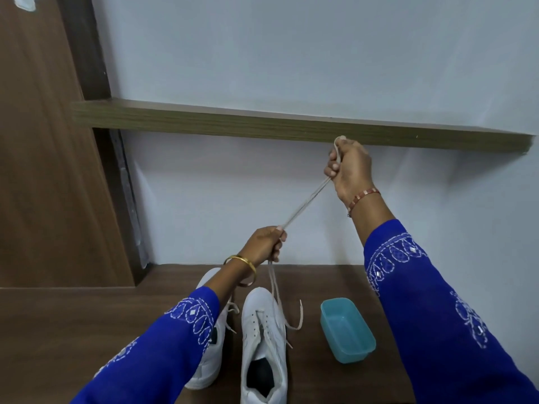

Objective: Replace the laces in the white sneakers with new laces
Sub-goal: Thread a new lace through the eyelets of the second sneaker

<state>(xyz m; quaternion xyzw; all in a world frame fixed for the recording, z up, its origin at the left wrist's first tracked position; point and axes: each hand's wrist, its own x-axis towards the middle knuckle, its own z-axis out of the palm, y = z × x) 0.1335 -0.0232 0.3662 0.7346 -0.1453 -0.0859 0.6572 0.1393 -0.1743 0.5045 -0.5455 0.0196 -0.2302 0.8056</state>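
Note:
Two white sneakers stand side by side on the brown table, toes toward the wall. The right sneaker is in full view; the left sneaker is partly hidden under my left forearm. A white lace runs taut between my hands. My left hand pinches it above the sneakers. My right hand is raised high and grips the doubled upper end. Below my left hand the lace hangs down to the right sneaker's eyelets, and a loose end curls on the table beside it.
A small light-blue plastic box, open and empty, sits right of the sneakers. A wooden shelf juts from the pale wall just behind my right hand. A brown wooden panel stands at the left.

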